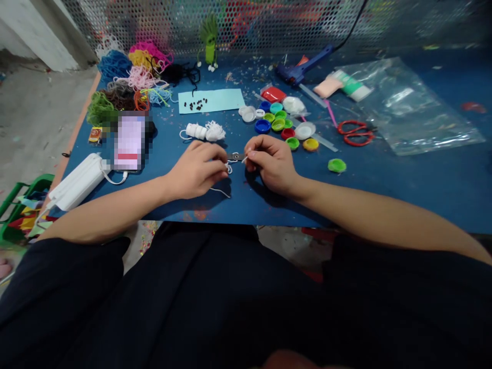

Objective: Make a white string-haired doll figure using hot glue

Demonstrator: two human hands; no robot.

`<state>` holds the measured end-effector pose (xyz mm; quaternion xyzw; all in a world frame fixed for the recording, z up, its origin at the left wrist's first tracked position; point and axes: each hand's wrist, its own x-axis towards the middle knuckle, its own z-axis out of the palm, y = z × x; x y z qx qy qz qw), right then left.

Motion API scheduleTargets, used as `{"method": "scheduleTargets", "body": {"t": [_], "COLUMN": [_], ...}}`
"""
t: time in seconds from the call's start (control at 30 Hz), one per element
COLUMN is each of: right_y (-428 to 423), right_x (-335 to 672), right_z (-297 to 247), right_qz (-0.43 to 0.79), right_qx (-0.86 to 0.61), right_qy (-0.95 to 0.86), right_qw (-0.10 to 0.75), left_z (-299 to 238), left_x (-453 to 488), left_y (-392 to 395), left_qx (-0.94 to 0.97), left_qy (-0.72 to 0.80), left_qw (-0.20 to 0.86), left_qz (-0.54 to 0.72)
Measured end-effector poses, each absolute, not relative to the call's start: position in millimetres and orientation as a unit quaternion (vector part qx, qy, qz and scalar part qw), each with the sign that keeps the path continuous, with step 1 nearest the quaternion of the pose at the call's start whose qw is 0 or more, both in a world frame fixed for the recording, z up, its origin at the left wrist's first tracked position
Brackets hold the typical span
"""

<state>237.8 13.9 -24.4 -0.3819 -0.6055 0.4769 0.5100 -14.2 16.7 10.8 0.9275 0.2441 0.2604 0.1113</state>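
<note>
Near the front of the blue table my left hand [200, 168] is closed, its fingers bent over white cord [230, 167]; its exact grip is partly hidden. A loose cord end trails below it. My right hand [273, 163] pinches a short white end of cord between thumb and forefinger. Between the hands lies a small dark strip [236, 157] with a round hole, white cord beside it. Just beyond my left hand rests a white yarn bundle [202, 131], wrapped at one end and fluffy at the other.
Colourful yarn [140, 77], a phone [130, 141] and a white power bank [79, 180] sit left. Bottle caps [277, 122] cluster ahead of my right hand. Further right are red-handled scissors [355, 133], a glue gun [303, 66] and a plastic bag [411, 107]. Small dark beads lie on light-blue paper [226, 101].
</note>
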Motion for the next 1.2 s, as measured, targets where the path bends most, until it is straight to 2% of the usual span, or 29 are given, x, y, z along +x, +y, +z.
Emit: {"method": "scheduleTargets", "body": {"t": [0.2,0.37,0.5,0.57,0.67,0.77,1.0,1.13,1.2], "right_y": [22,19,14,11,8,6,-11,-21,-22], "right_x": [242,239,236,236,238,240,243,243,242], "right_z": [-27,-24,-19,-18,-19,-21,-11,-6,-6], "right_qz": [0.417,0.401,0.391,0.384,0.369,0.336,0.141,0.101,0.108], "right_qx": [-0.388,-0.369,-0.365,-0.360,-0.351,-0.342,-0.246,-0.217,-0.247], "right_qy": [-0.649,-0.664,-0.670,-0.679,-0.694,-0.724,-0.818,-0.839,-0.831], "right_qw": [0.505,0.511,0.514,0.512,0.508,0.496,0.501,0.489,0.486], "left_z": [8,-11,-17,-16,-10,1,24,21,20], "left_x": [-26,-25,-25,-29,-32,-28,-11,-6,-3], "left_y": [53,82,91,91,81,59,20,16,14], "left_qx": [0.848,0.838,0.825,0.812,0.780,0.740,0.728,0.694,0.668], "left_qy": [0.462,0.503,0.504,0.485,0.420,0.372,0.373,0.389,0.397], "left_qw": [0.050,0.054,0.067,0.116,0.275,0.403,0.470,0.517,0.550], "left_qz": [0.255,0.204,0.247,0.303,0.374,0.389,0.332,0.315,0.307]}}
